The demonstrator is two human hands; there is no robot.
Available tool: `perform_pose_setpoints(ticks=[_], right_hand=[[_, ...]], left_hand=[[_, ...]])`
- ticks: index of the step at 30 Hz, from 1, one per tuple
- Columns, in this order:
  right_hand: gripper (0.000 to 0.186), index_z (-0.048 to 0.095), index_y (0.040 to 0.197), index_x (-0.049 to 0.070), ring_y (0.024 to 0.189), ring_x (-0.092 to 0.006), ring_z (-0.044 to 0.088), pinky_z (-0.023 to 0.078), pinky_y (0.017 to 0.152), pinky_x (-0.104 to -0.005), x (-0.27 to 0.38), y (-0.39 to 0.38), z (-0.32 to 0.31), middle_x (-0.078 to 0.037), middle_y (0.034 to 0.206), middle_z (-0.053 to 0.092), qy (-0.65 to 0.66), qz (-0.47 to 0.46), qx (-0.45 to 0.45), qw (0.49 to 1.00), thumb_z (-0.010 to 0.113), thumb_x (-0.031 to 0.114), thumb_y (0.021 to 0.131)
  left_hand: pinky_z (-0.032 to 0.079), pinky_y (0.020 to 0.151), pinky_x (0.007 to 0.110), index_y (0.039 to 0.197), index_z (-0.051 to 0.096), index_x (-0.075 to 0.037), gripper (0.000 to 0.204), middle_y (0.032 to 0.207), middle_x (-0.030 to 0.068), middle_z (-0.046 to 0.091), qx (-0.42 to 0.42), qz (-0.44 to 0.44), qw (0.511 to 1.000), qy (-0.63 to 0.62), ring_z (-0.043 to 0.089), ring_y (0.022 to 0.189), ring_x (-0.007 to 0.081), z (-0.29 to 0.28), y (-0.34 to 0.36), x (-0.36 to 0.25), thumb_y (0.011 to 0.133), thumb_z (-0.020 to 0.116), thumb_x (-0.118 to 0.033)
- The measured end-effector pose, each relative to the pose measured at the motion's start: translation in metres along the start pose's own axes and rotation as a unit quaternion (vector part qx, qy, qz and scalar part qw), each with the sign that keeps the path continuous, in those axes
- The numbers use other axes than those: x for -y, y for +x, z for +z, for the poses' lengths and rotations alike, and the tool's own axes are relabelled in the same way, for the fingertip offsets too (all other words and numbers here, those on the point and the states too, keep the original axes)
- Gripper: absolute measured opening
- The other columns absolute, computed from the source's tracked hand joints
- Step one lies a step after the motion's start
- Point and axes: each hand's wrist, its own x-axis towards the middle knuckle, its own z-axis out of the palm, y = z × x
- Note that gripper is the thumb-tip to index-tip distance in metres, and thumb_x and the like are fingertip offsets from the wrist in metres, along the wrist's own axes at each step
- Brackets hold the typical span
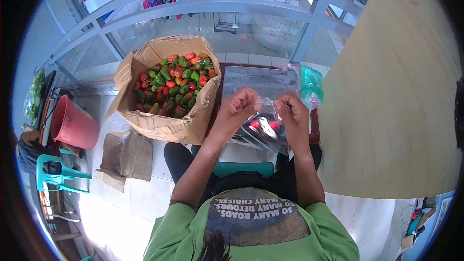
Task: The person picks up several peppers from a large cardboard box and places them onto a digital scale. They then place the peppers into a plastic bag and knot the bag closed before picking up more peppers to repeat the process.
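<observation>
My left hand (241, 107) and my right hand (293, 112) pinch the top of a clear plastic bag (258, 135), one hand on each side of it. Something red shows low in the bag area; its exact shape is hard to make out. Beneath is a small table with a dark, glossy top (246, 79), and green and clear plastic bags (310, 85) lie at its right back corner. To the left stands a large open cardboard box (159, 128) full of red and green peppers (171, 82).
A flattened cardboard piece (128, 157) lies on the tiled floor left of my legs, near a red bucket (70, 123), a turquoise chair (60, 176) and a bag of green produce (36, 94). A railing (217, 7) runs ahead. A wide pale wooden panel (386, 116) fills the right side.
</observation>
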Motion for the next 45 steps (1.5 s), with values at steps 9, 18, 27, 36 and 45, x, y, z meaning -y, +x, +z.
perform_pose_setpoints(ticks=[9, 18, 27, 36, 45], right_hand=[[0.009, 0.052, 0.082, 0.003, 0.064, -0.0071, 0.044, 0.036, 0.059, -0.0213, -0.005, 0.001, 0.003, -0.001, 0.071, 0.048, 0.027, 0.018, 0.047, 0.998, 0.059, 0.009, 0.081], [0.009, 0.052, 0.076, 0.002, 0.067, -0.0097, 0.043, 0.035, 0.061, -0.0232, -0.008, 0.002, 0.001, -0.002, 0.071, 0.043, 0.043, -0.007, 0.069, 0.997, 0.060, 0.007, 0.078], [0.009, 0.052, 0.079, 0.004, 0.067, -0.0061, 0.043, 0.034, 0.059, -0.0192, -0.006, 0.000, -0.001, 0.001, 0.073, 0.044, 0.075, 0.031, 0.074, 0.994, 0.060, 0.008, 0.079], [0.009, 0.053, 0.083, 0.005, 0.065, -0.0037, 0.044, 0.035, 0.055, -0.0174, -0.001, 0.002, -0.008, 0.003, 0.074, 0.049, 0.126, 0.096, 0.093, 0.983, 0.059, 0.011, 0.082], [0.008, 0.052, 0.081, 0.004, 0.069, -0.0035, 0.045, 0.036, 0.058, -0.0174, 0.004, 0.002, -0.010, 0.002, 0.074, 0.050, 0.090, 0.083, 0.077, 0.990, 0.059, 0.008, 0.081]], left_hand=[[0.036, 0.065, 0.017, 0.088, 0.049, -0.006, 0.010, 0.082, -0.0040, 0.047, 0.022, -0.017, 0.999, -0.038, 0.044, 0.075, 0.0017, 0.006, -0.001, -0.001, 0.083, 0.058, -0.006], [0.036, 0.067, 0.017, 0.085, 0.050, -0.007, 0.009, 0.085, -0.0019, 0.049, 0.023, 0.015, 0.998, -0.050, 0.045, 0.076, 0.0032, 0.009, 0.001, 0.002, 0.081, 0.059, -0.006], [0.036, 0.061, 0.017, 0.089, 0.050, -0.007, 0.013, 0.083, -0.0018, 0.050, 0.006, -0.008, 0.998, -0.066, 0.046, 0.071, 0.0028, 0.006, 0.000, 0.003, 0.080, 0.059, -0.004], [0.038, 0.064, 0.018, 0.099, 0.049, -0.005, 0.022, 0.086, 0.0002, 0.055, -0.018, 0.043, 0.999, -0.020, 0.049, 0.076, 0.0040, 0.006, 0.003, 0.001, 0.080, 0.058, 0.001], [0.037, 0.067, 0.021, 0.094, 0.054, -0.005, 0.020, 0.086, -0.0006, 0.055, -0.007, 0.103, 0.979, 0.173, 0.046, 0.074, 0.0057, 0.000, 0.004, 0.000, 0.076, 0.062, -0.001]])
